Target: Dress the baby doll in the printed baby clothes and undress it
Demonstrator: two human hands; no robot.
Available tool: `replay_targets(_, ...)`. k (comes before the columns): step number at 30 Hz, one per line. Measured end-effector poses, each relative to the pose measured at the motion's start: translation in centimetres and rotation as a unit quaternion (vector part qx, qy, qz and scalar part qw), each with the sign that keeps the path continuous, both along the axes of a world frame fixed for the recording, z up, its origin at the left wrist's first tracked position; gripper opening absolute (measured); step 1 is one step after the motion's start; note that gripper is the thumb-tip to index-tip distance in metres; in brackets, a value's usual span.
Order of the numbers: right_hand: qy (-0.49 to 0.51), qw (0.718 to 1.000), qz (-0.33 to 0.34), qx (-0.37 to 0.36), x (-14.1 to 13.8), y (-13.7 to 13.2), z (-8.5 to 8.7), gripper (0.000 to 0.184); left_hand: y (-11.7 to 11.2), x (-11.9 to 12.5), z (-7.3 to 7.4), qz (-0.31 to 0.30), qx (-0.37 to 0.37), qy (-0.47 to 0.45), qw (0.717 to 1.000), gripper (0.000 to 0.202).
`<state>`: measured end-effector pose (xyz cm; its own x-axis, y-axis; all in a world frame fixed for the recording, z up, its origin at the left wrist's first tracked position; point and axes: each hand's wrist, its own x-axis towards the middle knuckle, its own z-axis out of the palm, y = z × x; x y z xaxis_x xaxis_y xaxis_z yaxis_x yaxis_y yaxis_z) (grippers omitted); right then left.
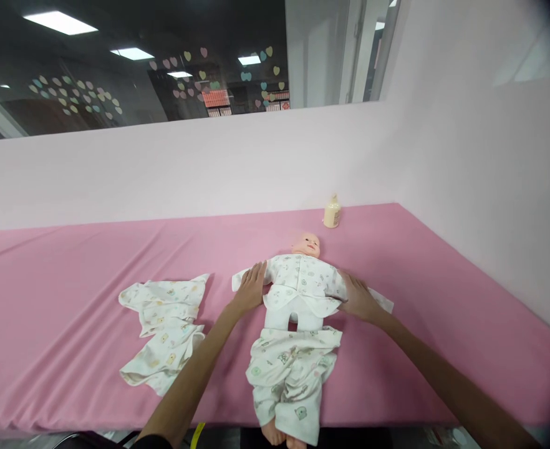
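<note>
A baby doll (305, 244) lies on its back on the pink cloth-covered table (69, 274), head away from me. It wears a white printed top (303, 280), and printed trousers (289, 380) cover its legs loosely, bare feet showing at the near edge. My left hand (249, 288) lies flat, fingers stretched out, on the doll's sleeve on the left. My right hand (358, 298) rests flat on the other sleeve, fingers extended toward the doll's side.
A second printed baby garment (163, 330) lies crumpled on the table left of the doll. A small cream bottle (332, 212) stands at the back by the pale wall. A wall runs along the table's right side.
</note>
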<state>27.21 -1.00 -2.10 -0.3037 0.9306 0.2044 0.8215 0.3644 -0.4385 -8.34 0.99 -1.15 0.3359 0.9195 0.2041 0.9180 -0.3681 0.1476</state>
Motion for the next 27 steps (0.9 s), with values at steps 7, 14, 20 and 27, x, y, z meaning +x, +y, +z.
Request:
replay_targets(7,0.009,1.0,-0.009,-0.02,-0.6,1.0,2.2,0.064,3.1,0.4,1.7,-0.027,-0.019,0.048,0.998,0.072)
replay_targets(14,-0.054,0.998,-0.032,-0.018,-0.2,2.1,0.6,0.049,3.7,0.1,2.3,-0.026,-0.01,0.066,0.997,0.049)
replay_targets(20,-0.055,0.998,-0.009,0.007,0.3,2.2,-0.4,0.053,2.8,-0.2,1.6,-0.039,-0.006,0.037,0.999,0.056)
replay_targets(27,-0.009,0.992,0.047,0.115,-0.9,-0.8,0.8,0.051,-0.7,-0.1,2.5,-0.012,-0.03,-0.139,0.99,0.045)
